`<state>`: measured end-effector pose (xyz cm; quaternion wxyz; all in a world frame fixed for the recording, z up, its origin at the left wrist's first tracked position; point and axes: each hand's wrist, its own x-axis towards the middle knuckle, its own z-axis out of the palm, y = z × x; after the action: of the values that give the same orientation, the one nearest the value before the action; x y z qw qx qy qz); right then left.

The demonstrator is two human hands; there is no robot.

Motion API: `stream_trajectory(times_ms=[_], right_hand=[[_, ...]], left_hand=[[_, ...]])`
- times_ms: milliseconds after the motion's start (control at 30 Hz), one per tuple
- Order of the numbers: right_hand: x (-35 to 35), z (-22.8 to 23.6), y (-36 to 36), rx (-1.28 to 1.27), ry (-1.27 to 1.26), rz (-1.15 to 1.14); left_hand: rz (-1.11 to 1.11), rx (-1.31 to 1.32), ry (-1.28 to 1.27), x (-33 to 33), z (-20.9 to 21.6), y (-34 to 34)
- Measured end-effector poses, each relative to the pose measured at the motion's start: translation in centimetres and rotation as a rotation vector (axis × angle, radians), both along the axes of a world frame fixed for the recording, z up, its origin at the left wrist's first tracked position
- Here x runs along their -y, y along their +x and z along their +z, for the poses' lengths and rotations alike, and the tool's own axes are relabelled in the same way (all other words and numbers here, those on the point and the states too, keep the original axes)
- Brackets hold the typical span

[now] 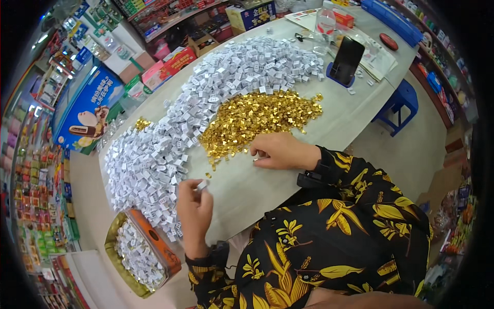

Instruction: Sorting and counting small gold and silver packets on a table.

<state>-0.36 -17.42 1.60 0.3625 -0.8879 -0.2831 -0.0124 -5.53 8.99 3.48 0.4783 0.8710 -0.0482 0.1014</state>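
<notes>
Between the thumb and forefinger of my left hand [194, 213] is a small white block [203, 185], held just above the near edge of the table. My right hand [280, 150] is closed in a pinch low over the tabletop, beside the near edge of a heap of small shiny gold pieces [257, 118]. A tiny bit of something shows at its fingertips, too small to name. A few loose gold pieces [208, 175] lie between the two hands. Left of and behind the gold heap spreads a large pile of small white blocks with dark marks [149, 162].
An orange box [154, 234] lined with yellow-green material holds more white pieces at the table's near left. On the pale table [247, 190], a phone [348, 59] stands upright at the back right, near a clear plastic bottle [325, 26]. A blue stool [401, 103] stands to the right.
</notes>
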Motion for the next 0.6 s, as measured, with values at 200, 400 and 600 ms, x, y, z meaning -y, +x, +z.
stream_trajectory(times_ms=[200, 400, 600], right_hand=[[-0.8, 0.0, -0.4, 0.111, -0.158, -0.028], [-0.7, -0.3, -0.1, -0.153, 0.211, -0.007], [-2.9, -0.3, 0.5, -0.503, 0.633, 0.054]], left_hand=[[-0.198, -0.068, -0.224, 4.8, -2.2, 2.3], [-0.197, -0.024, -0.228, 4.6, -4.4, 3.0], [-0.197, -0.099, -0.385, 5.1, -4.2, 2.7]])
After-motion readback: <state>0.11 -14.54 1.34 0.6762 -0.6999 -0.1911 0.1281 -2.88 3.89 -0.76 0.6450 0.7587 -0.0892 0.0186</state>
